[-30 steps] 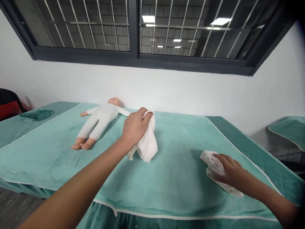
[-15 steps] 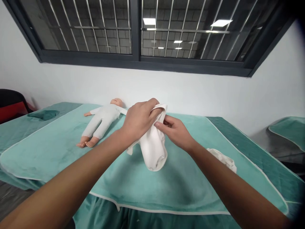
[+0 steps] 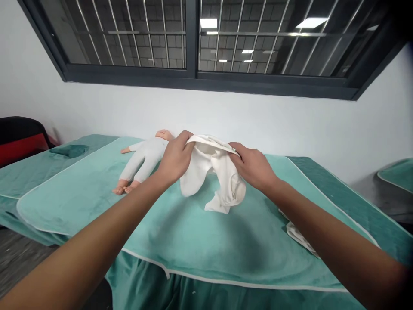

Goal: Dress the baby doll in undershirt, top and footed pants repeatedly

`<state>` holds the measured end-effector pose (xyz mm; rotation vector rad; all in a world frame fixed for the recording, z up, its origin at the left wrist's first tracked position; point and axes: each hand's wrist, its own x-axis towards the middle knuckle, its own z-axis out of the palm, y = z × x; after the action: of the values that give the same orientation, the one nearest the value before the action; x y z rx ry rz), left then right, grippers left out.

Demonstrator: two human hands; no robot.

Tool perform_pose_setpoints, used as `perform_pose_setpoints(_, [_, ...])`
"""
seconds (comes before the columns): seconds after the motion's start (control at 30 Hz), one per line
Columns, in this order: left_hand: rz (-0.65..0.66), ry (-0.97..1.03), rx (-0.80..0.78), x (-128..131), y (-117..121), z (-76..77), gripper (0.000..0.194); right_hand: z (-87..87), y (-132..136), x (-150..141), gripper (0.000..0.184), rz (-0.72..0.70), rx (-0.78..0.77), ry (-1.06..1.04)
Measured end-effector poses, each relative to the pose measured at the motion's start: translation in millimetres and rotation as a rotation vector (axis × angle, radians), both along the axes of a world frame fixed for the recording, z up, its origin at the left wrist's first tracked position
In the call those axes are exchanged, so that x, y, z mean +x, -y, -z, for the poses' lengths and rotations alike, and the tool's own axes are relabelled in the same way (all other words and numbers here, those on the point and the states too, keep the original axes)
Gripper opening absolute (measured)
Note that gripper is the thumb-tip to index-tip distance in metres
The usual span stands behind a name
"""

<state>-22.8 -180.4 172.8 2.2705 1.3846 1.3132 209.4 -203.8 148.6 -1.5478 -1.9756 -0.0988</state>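
A small white baby garment [image 3: 222,172] hangs in the air above the bed, its upper edge stretched between my two hands and its loose parts drooping. My left hand [image 3: 177,157] is closed on the left end of that edge, thumb on top. The right end is gripped by my right hand [image 3: 253,165], with some fingers hidden in the cloth. Behind my left hand, a baby doll [image 3: 146,155] in a white suit lies on its back, partly covered by that hand.
A teal mat [image 3: 190,245] with pale piping covers the bed. Another white cloth [image 3: 300,239] lies crumpled at the right, partly behind my right forearm. A white wall and a barred window [image 3: 193,77] rise behind. A black and red chair [image 3: 24,137] stands at far left.
My hands have moved apart, from close together to either end of the garment's edge. The garment has spread from a narrow hanging bundle to a wider shape.
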Motion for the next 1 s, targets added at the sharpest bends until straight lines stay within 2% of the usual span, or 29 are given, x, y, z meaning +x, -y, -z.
perform_pose_setpoints(0.1, [0.112,0.239,-0.109,5.7,-1.4,-3.4,0.022,-6.2,1.4,6.1,0.037,0.015,0.095,-0.093])
perform_pose_setpoints(0.17, [0.179,0.288,-0.202,7.2,-1.5,-5.5,0.022,-7.9,-0.2,11.6,0.035,0.026,0.149,-0.148])
perform_pose_setpoints(0.27, [0.302,0.153,-0.381,4.4,0.0,-8.6,0.024,-6.2,-2.8,20.4,0.031,0.074,0.209,-0.124])
perform_pose_setpoints(0.4, [0.414,-0.187,-0.549,-4.1,-0.8,-6.1,0.029,-1.4,-5.3,36.8,0.034,0.198,0.275,0.101])
perform_pose_setpoints(0.47, [0.361,-0.225,-0.491,-5.5,-5.0,1.0,0.027,2.4,-9.8,48.4,0.036,0.254,0.244,0.211])
perform_pose_setpoints(0.53, [0.226,-0.181,-0.329,-3.0,-10.9,10.8,0.022,8.8,-18.1,60.9,0.036,0.284,0.159,0.252])
perform_pose_setpoints(0.6, [0.091,-0.113,-0.157,2.3,-16.9,20.3,0.019,17.6,-29.0,72.3,0.033,0.269,0.052,0.205])
perform_pose_setpoints(0.67, [0.021,-0.036,-0.041,7.5,-21.9,27.8,0.018,27.6,-39.5,81.0,0.032,0.216,-0.038,0.052])
perform_pose_setpoints(0.77, [0.011,0.038,-0.005,8.8,-28.3,35.4,0.018,40.3,-47.9,89.0,0.032,0.141,-0.109,-0.276])
perform_pose_setpoints(0.83, [-0.030,0.033,-0.026,3.8,-33.7,38.8,0.019,43.6,-47.2,92.6,0.031,0.126,-0.112,-0.413])
perform_pose_setpoints(0.93, [-0.173,-0.062,0.006,-8.6,-43.5,39.6,0.022,37.1,-40.5,99.0,0.029,0.125,-0.104,-0.399])
perform_pose_setpoints(1.0, [-0.279,-0.211,0.036,-16.4,-49.3,35.2,0.024,26.2,-37.4,105.2,0.029,0.108,-0.153,-0.312])
